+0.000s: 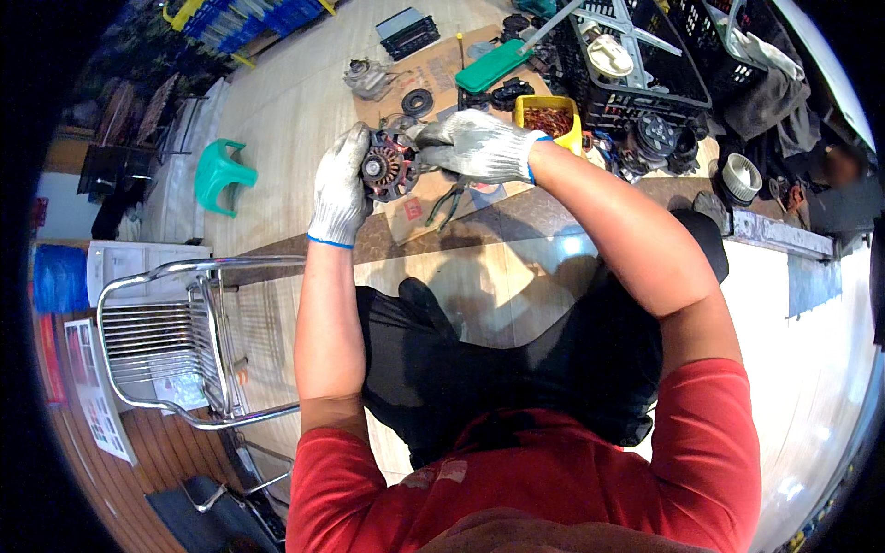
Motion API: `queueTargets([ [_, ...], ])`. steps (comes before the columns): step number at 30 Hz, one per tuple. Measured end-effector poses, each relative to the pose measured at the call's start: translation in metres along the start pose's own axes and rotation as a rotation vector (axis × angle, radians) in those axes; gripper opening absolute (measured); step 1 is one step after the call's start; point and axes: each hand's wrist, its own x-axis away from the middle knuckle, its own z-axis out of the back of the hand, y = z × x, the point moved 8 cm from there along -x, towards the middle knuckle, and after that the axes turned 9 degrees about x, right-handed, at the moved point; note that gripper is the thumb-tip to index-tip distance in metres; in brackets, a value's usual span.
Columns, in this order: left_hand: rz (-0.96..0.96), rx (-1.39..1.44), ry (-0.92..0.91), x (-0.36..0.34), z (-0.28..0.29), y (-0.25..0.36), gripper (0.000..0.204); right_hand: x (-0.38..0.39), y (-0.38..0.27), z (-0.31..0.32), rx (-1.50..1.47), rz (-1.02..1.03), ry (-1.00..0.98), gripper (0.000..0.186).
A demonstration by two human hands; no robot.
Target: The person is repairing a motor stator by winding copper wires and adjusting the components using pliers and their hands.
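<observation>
My left hand (341, 182), in a white knit glove with a blue cuff, is closed round the left edge of what looks like a motor rotor (387, 169). This round dark part has a pale hub and a brownish ribbed ring facing up. Just right of it is my right hand (479, 147), gloved the same way, with its fingers bent together close to the rotor's edge. What those fingers grip, if anything, is hidden. Below my right hand, pliers with dark green handles (445, 206) lie on a cardboard sheet (406, 221).
A yellow tub (579, 138) of copper-coloured bits stands right of my hands. Beyond them lie a black ring (417, 102), a metal housing (369, 78) and a green flat-headed tool (495, 67). Black crates (682, 97) stand far right; a green stool (224, 177) and a metal chair (207, 341) are left.
</observation>
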Motion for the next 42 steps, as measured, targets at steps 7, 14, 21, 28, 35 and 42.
queueTargets([
  [7, -0.078, -0.409, 0.164, 0.001, 0.016, 0.011, 0.042, 0.009, 0.003, 0.005, 0.205, -0.085, 0.112, 0.027],
  [14, -0.069, 0.142, 0.517, -0.009, 0.038, -0.004, 0.048, 0.024, -0.011, -0.023, 0.260, -0.070, 0.180, 0.030],
  [21, -0.073, 0.339, 0.342, -0.023, 0.051, -0.001, 0.047, 0.027, 0.047, -0.035, 0.263, -0.191, 0.322, 0.028],
  [28, -0.194, 0.215, 0.347, -0.016, 0.049, 0.011, 0.048, 0.017, 0.082, -0.049, 0.310, -0.225, 0.179, 0.022],
  [35, -0.062, 0.381, 0.311, -0.015, 0.049, 0.006, 0.047, 0.011, 0.122, -0.046, 0.395, -0.390, -0.007, 0.025],
  [42, -0.120, 0.324, 0.171, -0.017, 0.042, 0.014, 0.047, 0.003, 0.089, 0.015, 0.203, -0.199, 0.044, 0.087],
])
